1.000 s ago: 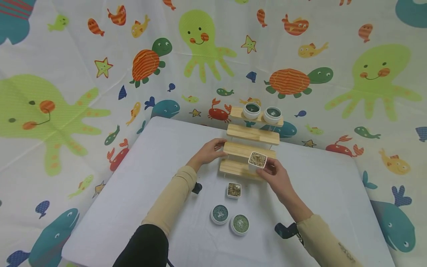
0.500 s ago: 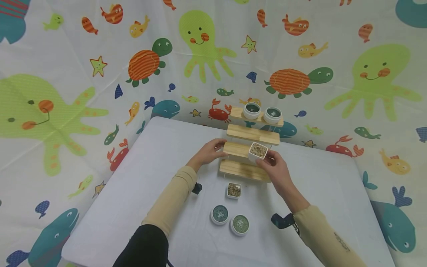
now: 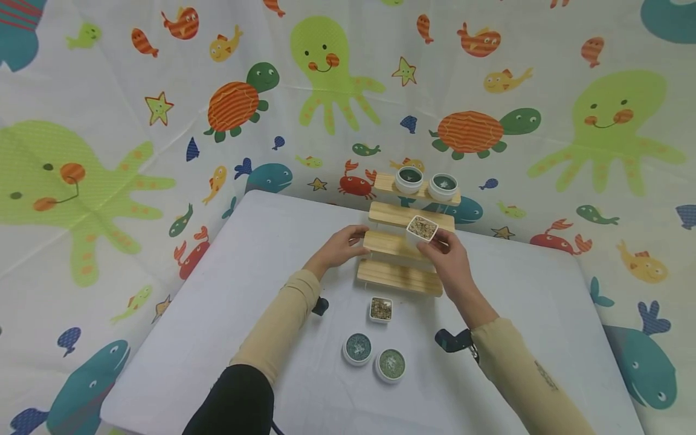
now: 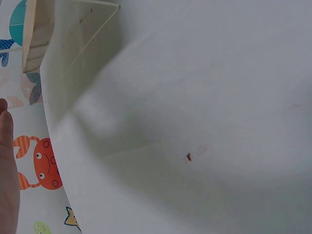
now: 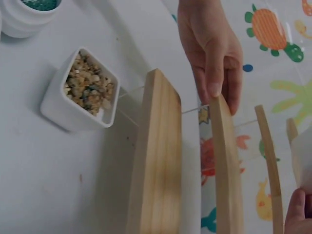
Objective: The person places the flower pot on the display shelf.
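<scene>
My right hand holds a small square white pot filled with pebbles. The pot is over the second and third tiers of a stepped wooden display stand, counted from the bottom. In the right wrist view only part of this pot and a few fingertips show at the right edge. My left hand pinches the left end of the stand's second step, thumb on top and fingers behind, as the right wrist view shows. In the left wrist view just a strip of that hand appears.
Two round white pots with dark green contents stand on the top tier. On the white table, another square pot of pebbles stands before the stand, nearer than it two round pots with green contents. A printed sea-animal cloth hangs behind.
My right hand has moved the square pot up and away, from over the lower steps to the height of the third tier. The left hand has stayed on the stand.
</scene>
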Demonstrator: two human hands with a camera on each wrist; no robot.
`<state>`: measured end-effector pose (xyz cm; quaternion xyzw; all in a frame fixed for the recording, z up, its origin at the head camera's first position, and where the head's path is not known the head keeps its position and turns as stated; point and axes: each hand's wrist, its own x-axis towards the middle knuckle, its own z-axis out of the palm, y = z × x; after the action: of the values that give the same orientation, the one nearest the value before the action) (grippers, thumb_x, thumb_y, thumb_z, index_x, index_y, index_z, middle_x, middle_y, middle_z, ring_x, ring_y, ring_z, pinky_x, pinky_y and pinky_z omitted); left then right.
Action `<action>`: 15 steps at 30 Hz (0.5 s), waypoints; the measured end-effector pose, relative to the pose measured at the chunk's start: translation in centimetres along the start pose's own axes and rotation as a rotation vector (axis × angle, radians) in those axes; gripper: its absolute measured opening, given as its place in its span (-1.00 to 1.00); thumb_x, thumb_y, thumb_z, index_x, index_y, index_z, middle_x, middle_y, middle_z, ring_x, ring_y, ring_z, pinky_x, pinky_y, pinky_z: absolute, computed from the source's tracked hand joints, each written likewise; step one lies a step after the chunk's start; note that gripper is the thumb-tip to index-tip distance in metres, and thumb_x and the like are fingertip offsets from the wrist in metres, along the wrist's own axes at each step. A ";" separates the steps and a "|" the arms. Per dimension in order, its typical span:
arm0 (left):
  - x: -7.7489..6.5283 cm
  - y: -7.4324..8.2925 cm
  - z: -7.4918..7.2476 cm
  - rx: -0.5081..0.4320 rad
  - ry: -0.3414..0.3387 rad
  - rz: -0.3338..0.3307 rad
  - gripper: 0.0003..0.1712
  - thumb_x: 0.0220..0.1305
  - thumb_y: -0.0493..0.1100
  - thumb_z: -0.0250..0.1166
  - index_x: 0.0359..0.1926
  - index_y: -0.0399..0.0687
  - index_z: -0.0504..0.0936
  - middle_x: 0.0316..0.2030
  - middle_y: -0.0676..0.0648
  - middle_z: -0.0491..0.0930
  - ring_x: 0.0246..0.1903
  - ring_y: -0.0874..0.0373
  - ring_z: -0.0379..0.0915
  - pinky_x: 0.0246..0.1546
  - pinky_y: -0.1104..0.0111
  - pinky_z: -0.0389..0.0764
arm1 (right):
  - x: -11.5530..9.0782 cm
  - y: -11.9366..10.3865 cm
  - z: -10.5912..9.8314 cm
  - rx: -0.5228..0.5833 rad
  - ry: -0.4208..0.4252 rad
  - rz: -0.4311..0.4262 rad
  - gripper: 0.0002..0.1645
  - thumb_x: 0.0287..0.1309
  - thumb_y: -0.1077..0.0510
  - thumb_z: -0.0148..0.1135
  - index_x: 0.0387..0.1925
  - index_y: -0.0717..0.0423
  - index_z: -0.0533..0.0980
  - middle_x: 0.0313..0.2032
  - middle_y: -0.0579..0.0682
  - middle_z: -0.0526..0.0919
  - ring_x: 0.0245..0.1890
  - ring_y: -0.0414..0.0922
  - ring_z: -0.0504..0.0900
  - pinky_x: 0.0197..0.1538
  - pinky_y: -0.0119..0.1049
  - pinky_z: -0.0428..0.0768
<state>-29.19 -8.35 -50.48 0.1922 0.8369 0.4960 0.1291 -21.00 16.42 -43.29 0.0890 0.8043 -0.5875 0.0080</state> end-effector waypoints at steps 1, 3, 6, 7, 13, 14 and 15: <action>0.0 0.0 0.0 -0.002 0.000 0.000 -0.24 0.12 -0.02 0.32 0.29 -0.10 0.25 0.23 -0.06 0.33 0.25 0.16 0.24 0.31 0.47 0.30 | 0.1 -0.2 0.1 0.000 0.005 0.003 -0.14 0.04 -0.13 0.27 0.29 0.07 0.14 0.18 0.01 0.29 0.18 -0.09 0.31 0.29 -0.24 0.41; 0.0 0.0 -0.1 -0.009 -0.002 0.003 -0.25 0.12 -0.03 0.32 0.29 -0.11 0.25 0.23 -0.07 0.32 0.25 0.14 0.24 0.31 0.44 0.30 | 0.4 -0.5 0.2 0.007 0.012 0.005 -0.14 0.04 -0.12 0.28 0.29 0.07 0.14 0.18 0.01 0.30 0.18 -0.10 0.32 0.29 -0.25 0.42; 0.0 0.1 -0.1 -0.013 -0.002 0.001 -0.25 0.12 -0.04 0.33 0.29 -0.11 0.25 0.23 -0.07 0.33 0.25 0.13 0.24 0.31 0.44 0.31 | 0.8 -1.0 0.4 0.030 0.018 -0.001 -0.14 0.03 -0.09 0.29 0.29 0.08 0.15 0.18 0.01 0.31 0.17 -0.11 0.33 0.27 -0.28 0.44; 0.0 0.1 -0.1 -0.012 -0.001 0.001 -0.25 0.12 -0.04 0.33 0.29 -0.11 0.25 0.23 -0.08 0.33 0.25 0.13 0.24 0.31 0.43 0.31 | 0.9 -1.1 0.5 0.042 0.021 -0.005 -0.15 0.03 -0.07 0.30 0.28 0.08 0.16 0.17 0.01 0.31 0.16 -0.11 0.34 0.26 -0.30 0.44; -0.1 0.2 -0.1 -0.020 -0.004 -0.001 -0.25 0.12 -0.04 0.32 0.29 -0.12 0.25 0.23 -0.09 0.33 0.26 0.12 0.24 0.32 0.41 0.31 | 1.6 -1.7 1.3 0.065 0.033 -0.023 -0.17 0.02 -0.02 0.31 0.27 0.11 0.17 0.16 0.02 0.32 0.14 -0.11 0.35 0.24 -0.33 0.46; -0.1 0.2 -0.1 -0.020 -0.006 -0.001 -0.25 0.13 -0.04 0.32 0.29 -0.12 0.24 0.23 -0.09 0.32 0.26 0.12 0.23 0.32 0.41 0.31 | 1.8 -1.7 1.4 0.065 0.033 -0.025 -0.18 0.03 -0.02 0.30 0.27 0.11 0.17 0.16 0.02 0.32 0.14 -0.11 0.35 0.24 -0.33 0.46; -0.2 0.3 -0.1 -0.018 -0.006 -0.003 -0.25 0.13 -0.04 0.32 0.29 -0.12 0.24 0.23 -0.08 0.32 0.26 0.12 0.23 0.31 0.42 0.31 | 1.9 -1.8 1.5 0.069 0.035 -0.023 -0.19 0.02 -0.01 0.31 0.26 0.11 0.18 0.15 0.02 0.33 0.13 -0.11 0.36 0.24 -0.33 0.47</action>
<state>-29.04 -8.41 -50.20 0.1911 0.8324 0.5026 0.1342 -23.27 14.72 -42.32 0.0900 0.7847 -0.6131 -0.0157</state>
